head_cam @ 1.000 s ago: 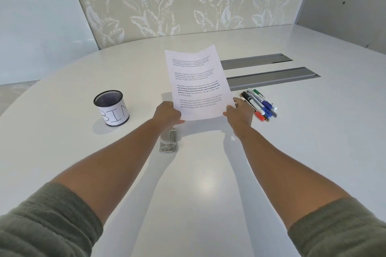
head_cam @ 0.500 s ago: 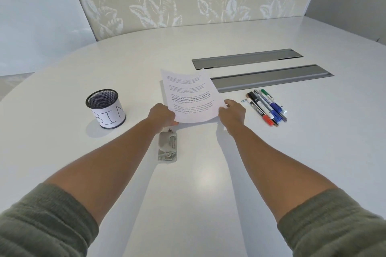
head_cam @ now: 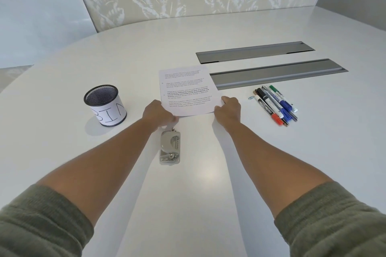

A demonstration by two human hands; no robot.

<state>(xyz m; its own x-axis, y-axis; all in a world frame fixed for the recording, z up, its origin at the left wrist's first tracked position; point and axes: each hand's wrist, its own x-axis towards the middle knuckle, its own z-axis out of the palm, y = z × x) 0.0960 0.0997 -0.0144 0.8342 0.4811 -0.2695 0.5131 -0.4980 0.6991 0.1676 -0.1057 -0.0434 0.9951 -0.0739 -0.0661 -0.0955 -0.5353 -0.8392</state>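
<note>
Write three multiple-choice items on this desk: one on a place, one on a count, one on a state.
1. Where is the hole punch? A beyond the sheet; B between the forearms, nearer the person than the sheet; C on top of the sheet.
2. How many grey slot covers are set in the table? A one; B four; C two.
3. How is the sheet? A lying open, held at its near corners; B crumpled; C folded in half.
B: it lies just short of the left hand. C: two parallel strips show. A: left hand and right hand pinch its corners.
</note>
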